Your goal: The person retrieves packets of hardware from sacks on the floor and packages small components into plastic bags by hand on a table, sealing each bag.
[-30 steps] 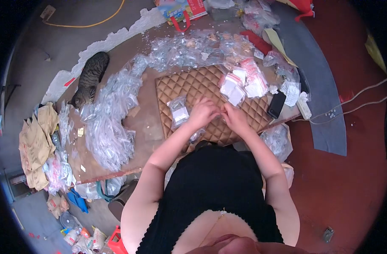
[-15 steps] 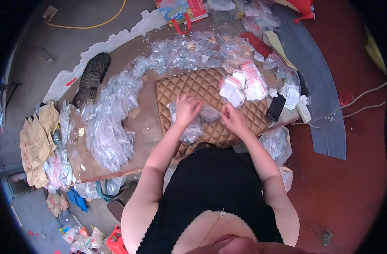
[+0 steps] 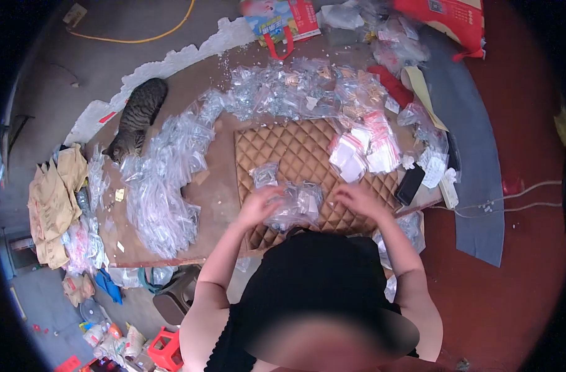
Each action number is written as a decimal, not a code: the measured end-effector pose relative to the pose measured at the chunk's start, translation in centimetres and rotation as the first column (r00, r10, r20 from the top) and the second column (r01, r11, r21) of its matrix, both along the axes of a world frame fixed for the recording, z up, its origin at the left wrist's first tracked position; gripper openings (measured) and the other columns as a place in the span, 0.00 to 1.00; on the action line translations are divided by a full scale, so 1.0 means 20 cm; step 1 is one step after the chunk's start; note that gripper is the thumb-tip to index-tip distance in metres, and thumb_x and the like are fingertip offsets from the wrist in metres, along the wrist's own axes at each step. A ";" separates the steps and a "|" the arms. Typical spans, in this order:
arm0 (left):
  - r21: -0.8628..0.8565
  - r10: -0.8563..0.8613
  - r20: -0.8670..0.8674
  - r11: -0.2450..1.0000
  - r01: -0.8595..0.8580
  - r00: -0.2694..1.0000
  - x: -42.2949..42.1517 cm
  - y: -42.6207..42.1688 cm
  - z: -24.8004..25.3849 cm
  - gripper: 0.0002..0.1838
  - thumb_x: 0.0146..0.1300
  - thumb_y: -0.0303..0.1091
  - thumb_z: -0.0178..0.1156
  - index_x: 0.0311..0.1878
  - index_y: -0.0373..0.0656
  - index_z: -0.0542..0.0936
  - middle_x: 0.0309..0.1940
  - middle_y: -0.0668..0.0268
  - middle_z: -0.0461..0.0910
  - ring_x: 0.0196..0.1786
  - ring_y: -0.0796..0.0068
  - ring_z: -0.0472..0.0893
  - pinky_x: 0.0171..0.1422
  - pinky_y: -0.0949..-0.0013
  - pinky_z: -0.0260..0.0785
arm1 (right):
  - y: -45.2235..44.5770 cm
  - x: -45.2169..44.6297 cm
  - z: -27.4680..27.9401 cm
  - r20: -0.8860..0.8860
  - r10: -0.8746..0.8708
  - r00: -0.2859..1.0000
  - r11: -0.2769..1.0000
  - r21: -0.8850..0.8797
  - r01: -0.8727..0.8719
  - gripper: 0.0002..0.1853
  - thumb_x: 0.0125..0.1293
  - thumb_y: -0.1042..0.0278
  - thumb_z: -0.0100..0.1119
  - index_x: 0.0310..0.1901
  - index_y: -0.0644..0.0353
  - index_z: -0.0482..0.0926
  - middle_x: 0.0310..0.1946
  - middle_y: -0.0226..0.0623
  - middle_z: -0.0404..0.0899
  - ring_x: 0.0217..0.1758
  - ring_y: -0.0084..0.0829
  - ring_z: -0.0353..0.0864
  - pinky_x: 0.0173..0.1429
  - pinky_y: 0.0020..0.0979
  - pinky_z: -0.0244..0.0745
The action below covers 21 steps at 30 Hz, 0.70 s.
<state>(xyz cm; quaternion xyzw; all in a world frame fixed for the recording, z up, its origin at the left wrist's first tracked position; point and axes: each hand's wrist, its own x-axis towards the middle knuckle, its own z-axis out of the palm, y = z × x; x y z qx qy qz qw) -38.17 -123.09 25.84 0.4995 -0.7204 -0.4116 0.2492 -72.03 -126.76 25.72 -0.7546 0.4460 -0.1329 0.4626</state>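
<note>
Showing Chinese chars [image 3: 272, 26] on multicolour carrier bag [image 3: 298, 20], blurring too much to read. Displaying QR-type code [image 3: 437, 6] on red bag [image 3: 455, 23]. Bearing sm. print, illegible at this res., on white sheet [image 3: 433, 166] nr. blk phone [image 3: 409, 186].

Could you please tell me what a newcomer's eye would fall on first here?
Probably the striped cat at the left of the table, beside a curving heap of clear plastic bags. Next, the brown quilted mat, with the left hand and right hand over it.
</note>
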 end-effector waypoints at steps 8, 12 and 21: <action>-0.220 0.217 0.229 0.961 -0.166 0.949 -0.06 -0.77 -0.26 0.14 0.62 0.31 0.59 0.50 0.39 0.80 0.42 0.56 0.81 0.49 0.50 0.79 0.53 0.57 0.72 | -0.88 0.08 -0.31 -0.027 -0.384 0.923 0.900 -0.236 0.367 0.13 0.66 0.62 0.57 0.48 0.57 0.80 0.40 0.48 0.82 0.45 0.49 0.81 0.50 0.44 0.75; -0.473 0.234 0.307 0.879 -0.066 0.923 -0.19 -1.15 -0.47 0.14 0.56 0.29 0.60 0.47 0.41 0.79 0.46 0.59 0.80 0.52 0.53 0.77 0.54 0.57 0.72 | -1.24 0.24 -0.46 -0.115 -0.486 0.866 0.786 -0.492 0.376 0.11 0.63 0.62 0.59 0.44 0.57 0.80 0.38 0.46 0.81 0.43 0.48 0.81 0.50 0.45 0.74; -0.371 0.264 0.281 0.916 -0.149 0.923 -0.05 -1.23 -0.48 0.09 0.60 0.28 0.58 0.44 0.43 0.77 0.46 0.61 0.80 0.50 0.60 0.79 0.53 0.58 0.73 | -1.63 0.16 -0.52 -0.040 -0.305 0.951 0.940 -0.174 0.294 0.12 0.59 0.68 0.63 0.43 0.58 0.75 0.37 0.41 0.80 0.41 0.42 0.81 0.47 0.39 0.76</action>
